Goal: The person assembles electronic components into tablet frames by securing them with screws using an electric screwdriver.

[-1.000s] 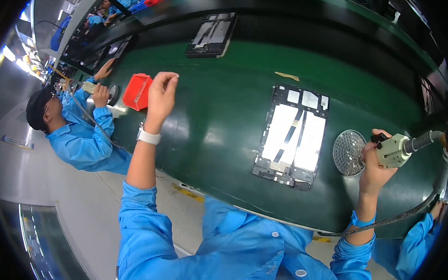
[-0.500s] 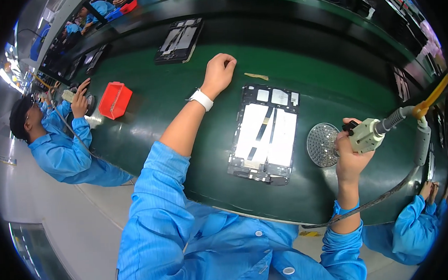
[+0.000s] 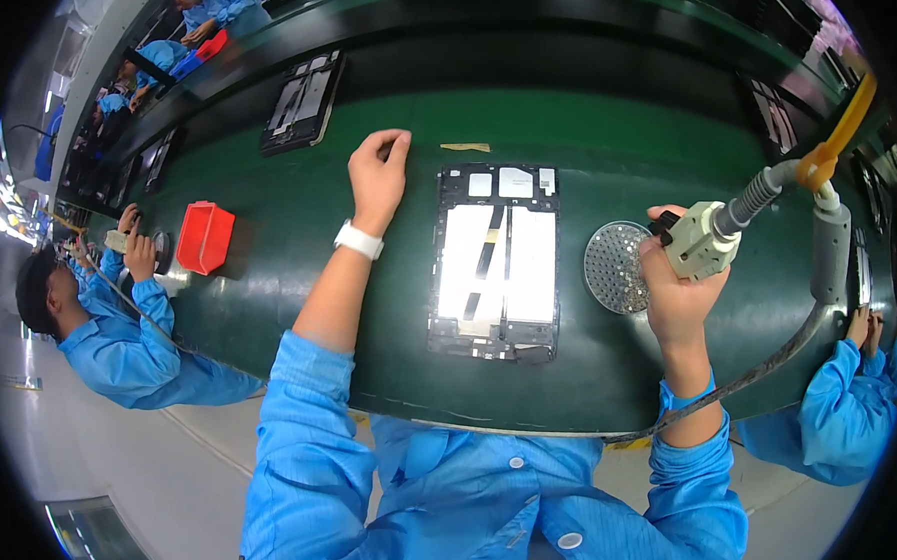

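Note:
An opened tablet (image 3: 495, 263) lies on the green bench in front of me, its white battery cells and black frame showing. My left hand (image 3: 378, 180), with a white band on the wrist, hovers left of the tablet's far end. Its fingers curl in against the thumb; whatever they may hold is hidden. To the right, my right hand (image 3: 681, 295) is wrapped round a pale electric screwdriver (image 3: 707, 241) with a black lever. The tool's tip is out of sight. Right beside that hand sits a round dish of small screws (image 3: 613, 273).
A thick cable (image 3: 772, 361) runs from the grey and yellow hanger (image 3: 822, 169) past my right forearm. A yellowish strip (image 3: 465, 147) lies beyond the tablet. Farther left are a red bin (image 3: 205, 238) and another opened tablet (image 3: 303, 101). Co-workers sit on both sides.
The whole view has shifted, so the bench things appear farther left. My left hand has drawn slightly left and nearer relative to the tablet. My right hand keeps hold of the screwdriver by the dish.

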Demonstrator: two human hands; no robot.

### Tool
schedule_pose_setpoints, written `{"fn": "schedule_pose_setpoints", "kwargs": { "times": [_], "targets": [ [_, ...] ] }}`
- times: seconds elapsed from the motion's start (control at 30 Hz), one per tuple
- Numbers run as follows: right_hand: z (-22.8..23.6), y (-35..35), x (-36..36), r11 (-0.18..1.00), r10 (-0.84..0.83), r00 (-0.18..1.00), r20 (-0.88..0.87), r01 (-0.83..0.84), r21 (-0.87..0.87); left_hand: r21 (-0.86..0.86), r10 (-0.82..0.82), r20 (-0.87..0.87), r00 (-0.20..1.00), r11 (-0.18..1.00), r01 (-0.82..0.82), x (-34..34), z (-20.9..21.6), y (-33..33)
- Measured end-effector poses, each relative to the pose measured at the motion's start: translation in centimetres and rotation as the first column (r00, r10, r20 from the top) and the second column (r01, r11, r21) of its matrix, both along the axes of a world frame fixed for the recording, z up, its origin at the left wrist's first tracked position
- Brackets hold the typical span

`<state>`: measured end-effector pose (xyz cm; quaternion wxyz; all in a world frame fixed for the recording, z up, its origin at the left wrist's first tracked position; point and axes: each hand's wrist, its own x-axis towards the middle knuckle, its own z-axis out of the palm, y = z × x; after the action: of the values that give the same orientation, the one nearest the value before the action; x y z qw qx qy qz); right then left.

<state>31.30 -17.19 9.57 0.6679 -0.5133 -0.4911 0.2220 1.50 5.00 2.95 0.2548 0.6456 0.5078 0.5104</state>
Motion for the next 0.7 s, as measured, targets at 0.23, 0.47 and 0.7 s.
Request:
{"fn": "schedule_pose_setpoints", "kwargs": {
  "times": [0.23,0.47,0.7],
  "targets": [
    [0.3,-0.1,-0.6,0.999,0.05,0.999,-0.014,-0.051,-0.017,-0.112,-0.107,0.095,0.99,0.987,0.118,-1.0,0.9,-5.2],
    [-0.3,0.3,-0.8,0.995,-0.01,0.994,-0.109,-0.001,-0.104,0.077,-0.568,-0.496,0.657,0.725,0.685,0.2,4.9,-18.8],
    [0.0,0.2,-2.0,0.986,0.167,0.949,-0.268,-0.165,0.029,0.088,-0.463,-0.613,0.64,0.764,0.639,2.0,3.7,-20.0]
  ]
}}
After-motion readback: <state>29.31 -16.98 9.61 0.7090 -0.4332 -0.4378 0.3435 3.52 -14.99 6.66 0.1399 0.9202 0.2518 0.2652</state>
